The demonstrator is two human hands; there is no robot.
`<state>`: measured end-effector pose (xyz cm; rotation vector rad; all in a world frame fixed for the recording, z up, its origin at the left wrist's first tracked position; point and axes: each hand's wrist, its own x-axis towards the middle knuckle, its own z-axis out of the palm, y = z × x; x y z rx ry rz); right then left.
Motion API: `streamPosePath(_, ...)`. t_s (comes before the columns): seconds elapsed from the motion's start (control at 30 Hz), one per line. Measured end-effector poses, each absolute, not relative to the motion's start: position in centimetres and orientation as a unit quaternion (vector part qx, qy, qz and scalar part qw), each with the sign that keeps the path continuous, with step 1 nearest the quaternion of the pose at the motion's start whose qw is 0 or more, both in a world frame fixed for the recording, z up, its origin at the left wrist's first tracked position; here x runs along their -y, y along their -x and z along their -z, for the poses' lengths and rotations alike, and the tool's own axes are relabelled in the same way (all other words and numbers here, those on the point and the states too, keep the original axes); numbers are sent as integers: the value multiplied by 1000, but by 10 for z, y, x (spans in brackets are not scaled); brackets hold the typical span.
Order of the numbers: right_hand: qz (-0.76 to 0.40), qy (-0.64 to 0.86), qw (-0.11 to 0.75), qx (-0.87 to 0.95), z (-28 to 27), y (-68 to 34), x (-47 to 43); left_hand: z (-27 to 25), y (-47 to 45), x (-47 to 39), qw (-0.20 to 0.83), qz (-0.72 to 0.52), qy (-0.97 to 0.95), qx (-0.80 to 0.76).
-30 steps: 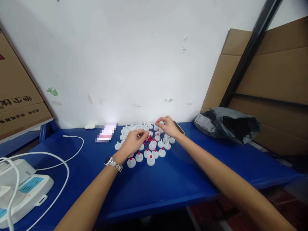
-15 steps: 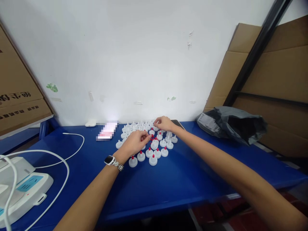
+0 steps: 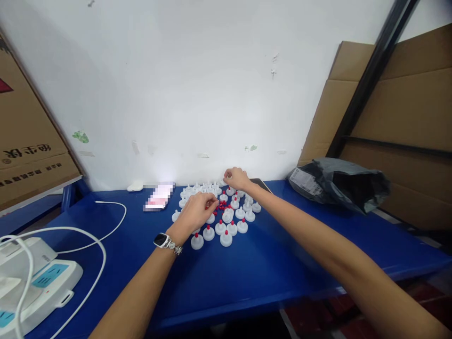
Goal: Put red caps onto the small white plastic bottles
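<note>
Several white nozzle caps [image 3: 226, 239] stand on the blue table, a number of them with red tips. Loose small red tips [image 3: 223, 205] lie in a pile among them. My left hand [image 3: 198, 209] is beside this pile, thumb and fingertips pinched together; what they hold, if anything, is too small to name. At the back of the group, my right hand [image 3: 237, 179] is also closed in a pinch above the white caps near the wall. Its fingertips hide whatever is between them. White caps without tips [image 3: 240, 213] stand to the right and behind my left hand.
A phone [image 3: 159, 195] and a small white case [image 3: 135, 187] lie to the left. White cables and a power strip [image 3: 52, 287] take up the near left. On the right lies a grey plastic bag [image 3: 328, 183] by cardboard [image 3: 406, 103]. A dark flat object [image 3: 261, 184] lies behind my right wrist.
My left fingertips have drawn slightly away from the red pile, and more of it shows. My right hand has shifted a little to the left. The view has also shifted slightly.
</note>
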<state>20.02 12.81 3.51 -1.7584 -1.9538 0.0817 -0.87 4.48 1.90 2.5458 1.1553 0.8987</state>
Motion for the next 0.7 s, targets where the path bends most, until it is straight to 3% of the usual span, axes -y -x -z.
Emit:
streamPosePath(0.1, -59, 572, 382, 723, -37, -204, -97, -19, 10, -47, 69, -293, -871, -390)
streamPosePath(0.2, -145, 511, 444, 721, -30, -205, -63, -21, 8, -48, 52, -257, -881, -394)
streamPosePath(0.47, -190, 481, 437, 736, -17, -195, -21, -21, -4, -39, -32, -185, -889, -417)
streamPosePath(0.7, -293, 457, 485, 685, -12, -188, -23, -20, -9, -43, -31, -141, -891, -431)
